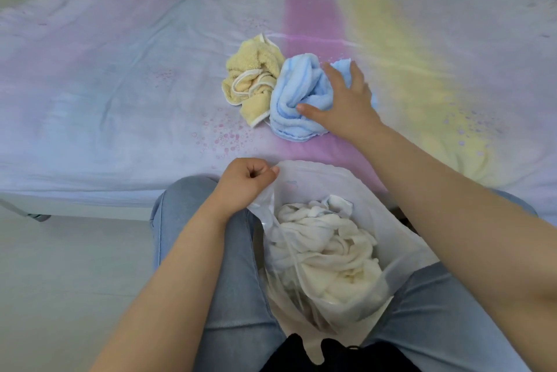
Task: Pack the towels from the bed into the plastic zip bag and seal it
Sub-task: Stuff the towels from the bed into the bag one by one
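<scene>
nearest, the plastic zip bag point(355, 190) stands in the person's lap between the knees, mouth up and facing the bed, with a white towel point(328, 254) already bunched inside. the left hand point(245, 183) pinches the bag's near-left rim, fingers curled on the plastic, holding the mouth open. beyond the bag's far rim, on the bed point(120, 85), the right hand point(346, 98) lies spread on the blue towel point(297, 100), thumb pressed into its folds and fingers draped over its right side; this grip looks about to gather the cloth, though the fingers are not clearly clamped yet. the blue towel sits straight ahead of the bag's mouth and slightly up-bed, its crumpled length running roughly near to far, so the carry is a short pull back toward the lap. the yellow towel point(254, 82) lies touching the blue one on its left, farther from the right hand.
</scene>
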### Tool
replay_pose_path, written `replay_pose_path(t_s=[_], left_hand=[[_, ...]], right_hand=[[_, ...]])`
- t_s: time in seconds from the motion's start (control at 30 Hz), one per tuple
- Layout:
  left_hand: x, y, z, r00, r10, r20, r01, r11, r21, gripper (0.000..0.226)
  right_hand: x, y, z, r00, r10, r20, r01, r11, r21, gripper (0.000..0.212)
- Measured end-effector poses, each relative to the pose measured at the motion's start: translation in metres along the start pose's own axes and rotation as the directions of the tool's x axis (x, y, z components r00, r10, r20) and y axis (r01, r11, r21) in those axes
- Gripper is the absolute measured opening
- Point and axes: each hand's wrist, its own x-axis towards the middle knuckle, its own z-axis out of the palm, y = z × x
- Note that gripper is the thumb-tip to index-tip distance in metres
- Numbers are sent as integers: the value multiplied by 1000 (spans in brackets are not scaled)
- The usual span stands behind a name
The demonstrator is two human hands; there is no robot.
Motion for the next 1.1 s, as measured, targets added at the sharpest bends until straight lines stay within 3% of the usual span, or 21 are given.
replay_pose_path(t_s=[0.07, 0.17, 0.27, 0.33, 0.4, 0.47, 0.57, 0.67, 0.73, 0.8, 0.9, 0.97, 1.0, 1.03, 1.07, 1.1], left_hand=[[3, 2, 1, 1000, -19, 5, 20, 999, -31, 47], [5, 1, 0, 999, -34, 4, 35, 998, -57, 46], [5, 1, 0, 999, -39, -8, 39, 996, -86, 46], [6, 2, 0, 999, -38, -13, 36, 994, -101, 45], [6, 3, 1, 999, -36, -14, 35, 994, -105, 45], [6, 3, 1, 999, -38, -13, 36, 993, -112, 45], [5, 2, 1, 999, -39, -7, 38, 992, -121, 47], [5, 2, 3, 999, -35, -1, 34, 991, -128, 46], [6, 3, 3, 1000, -29, 3, 29, 991, -130, 46], [6, 4, 4, 1000, -17, 2, 17, 992, -129, 47], [5, 4, 4, 1000, -13, -8, 13, 995, -98, 51], [4, 1, 3, 1000, -24, 4, 24, 996, -82, 47], [5, 0, 3, 999, -35, 14, 36, 996, -83, 41], [4, -1, 3, 999, -45, 22, 47, 995, -89, 37], [4, -2, 3, 998, -54, 27, 56, 994, -96, 35], [4, -2, 3, 998, -57, 25, 59, 994, -94, 36]], right_hand=[[14, -6, 15, 992, -15, 125, 25, 997, -80, 111], [26, -9, 37, 954, -96, 283, 155, 968, -196, 112], [39, -1, 45, 943, -138, 304, 228, 931, -286, 71], [40, 4, 44, 959, -93, 269, 168, 948, -271, 49], [38, 11, 39, 977, -91, 190, 110, 990, -93, 32], [32, 23, 28, 997, -59, 58, 45, 973, 226, 20], [12, 45, 7, 979, 148, -139, -33, 792, 610, 28], [-19, 53, -17, 940, 264, -215, -8, 649, 761, 51], [-41, 45, -35, 964, 189, -186, 47, 569, 821, 59], [-62, 32, -51, 991, 78, -108, 44, 573, 818, 57], [-96, 10, -67, 984, -158, 79, 51, 683, 729, 50], [-118, -4, -63, 898, -376, 227, 207, 819, 535, 39], [-127, -7, -55, 827, -461, 322, 356, 873, 335, 33], [-137, -6, -43, 774, -489, 402, 514, 856, 52, 32], [-146, -4, -30, 757, -472, 452, 610, 759, -227, 32], [-154, -2, -17, 755, -429, 495, 636, 660, -399, 32]])
